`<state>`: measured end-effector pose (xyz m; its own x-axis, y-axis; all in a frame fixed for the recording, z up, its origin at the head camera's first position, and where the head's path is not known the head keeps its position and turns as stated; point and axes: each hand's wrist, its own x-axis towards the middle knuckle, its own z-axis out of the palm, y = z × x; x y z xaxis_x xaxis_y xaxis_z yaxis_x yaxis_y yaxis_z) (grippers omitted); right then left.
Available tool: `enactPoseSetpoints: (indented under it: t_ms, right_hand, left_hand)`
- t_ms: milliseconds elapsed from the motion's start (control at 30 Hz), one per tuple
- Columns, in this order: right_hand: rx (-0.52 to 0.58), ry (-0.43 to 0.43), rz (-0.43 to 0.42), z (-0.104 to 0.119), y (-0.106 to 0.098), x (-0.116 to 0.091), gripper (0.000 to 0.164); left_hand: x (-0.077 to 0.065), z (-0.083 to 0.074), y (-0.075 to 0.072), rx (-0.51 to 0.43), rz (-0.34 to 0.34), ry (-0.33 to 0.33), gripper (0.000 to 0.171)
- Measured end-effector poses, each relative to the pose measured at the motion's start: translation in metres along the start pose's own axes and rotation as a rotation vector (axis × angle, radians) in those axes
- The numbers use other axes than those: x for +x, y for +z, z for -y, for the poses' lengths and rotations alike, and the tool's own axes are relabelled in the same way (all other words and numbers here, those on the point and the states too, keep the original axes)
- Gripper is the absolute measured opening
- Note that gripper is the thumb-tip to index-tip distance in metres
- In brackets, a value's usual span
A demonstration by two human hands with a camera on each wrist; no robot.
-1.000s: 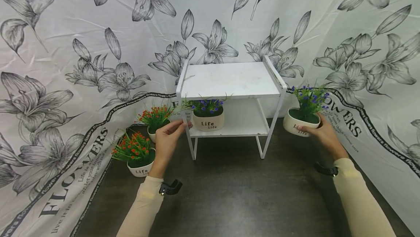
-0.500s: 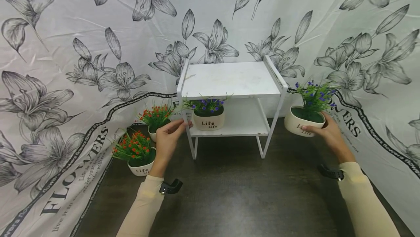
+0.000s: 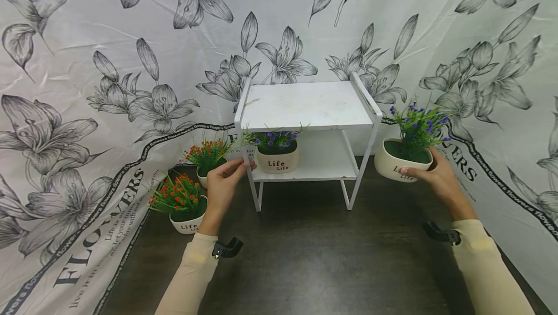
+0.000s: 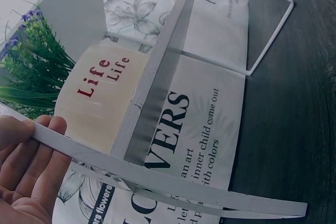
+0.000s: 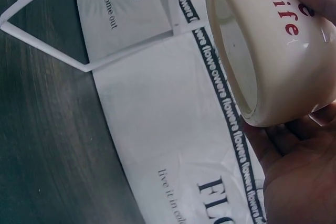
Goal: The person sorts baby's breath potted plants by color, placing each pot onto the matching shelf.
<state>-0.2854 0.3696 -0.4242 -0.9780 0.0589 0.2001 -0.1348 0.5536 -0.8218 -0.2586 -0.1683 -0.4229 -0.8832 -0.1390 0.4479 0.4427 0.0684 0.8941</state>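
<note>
My right hand (image 3: 444, 184) grips a cream oval flowerpot (image 3: 403, 162) with purple flowers, held in the air right of the white two-tier shelf (image 3: 305, 104). Its thumb lies over the "Life" lettering, and the pot's underside (image 5: 233, 51) shows in the right wrist view. On the other side, my left hand (image 3: 222, 194) pinches the shelf's front left leg (image 4: 94, 156) between thumb and fingers. Just inside that leg, a second purple-flowered pot (image 3: 276, 160) stands on the lower tier.
Two pots with orange-red flowers, a nearer one (image 3: 187, 220) and a farther one (image 3: 205, 157), stand on the dark tabletop (image 3: 305, 266) left of the shelf. A flower-printed cloth (image 3: 287, 9) hangs behind and along both sides.
The right hand has carried its flowerpot a little to the right, away from the shelf, and the pot is slightly tilted. My left hand stays at the shelf leg.
</note>
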Motion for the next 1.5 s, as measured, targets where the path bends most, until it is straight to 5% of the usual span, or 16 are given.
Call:
enactPoseSetpoints:
  t_ms: [1033,1500]
  right_hand:
    - [0.081,-0.211,-0.014,0.050,-0.006,-0.051,0.054]
    - [0.134,-0.380,0.017,0.083,0.016,-0.069,0.048]
  left_hand:
    - [-0.006,-0.004,-0.002,-0.061,0.016,0.000,0.024]
    - [-0.009,-0.005,-0.003,-0.054,0.026,-0.008,0.025]
